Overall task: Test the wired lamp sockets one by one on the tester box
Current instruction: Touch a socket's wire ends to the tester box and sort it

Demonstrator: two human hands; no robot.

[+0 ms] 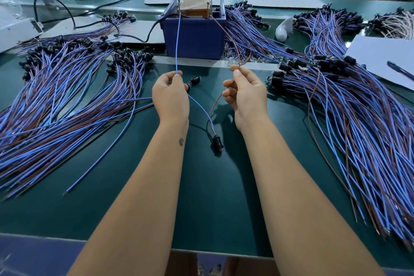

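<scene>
Green matting covers the table (pixel 224 197), smooth and bare in a wide strip down the middle, running from the near metal-trimmed edge up to a blue plastic box (pixel 193 38). The left hand (pixel 171 96) pinches a thin blue wire (pixel 178 42) between thumb and fingers; the right hand (pixel 245 94) pinches a thin brown wire (pixel 233 39). Both wires rise to upright metal pins at the box's top, beside a taped cardboard block (pixel 197 5). Below the hands the two wires droop and meet at a small black socket (pixel 217 142) hanging between the forearms, just above the matting. Thick fans of blue and brown wired sockets crowd the left side (pixel 67 101) and the right side (pixel 358 119).
</scene>
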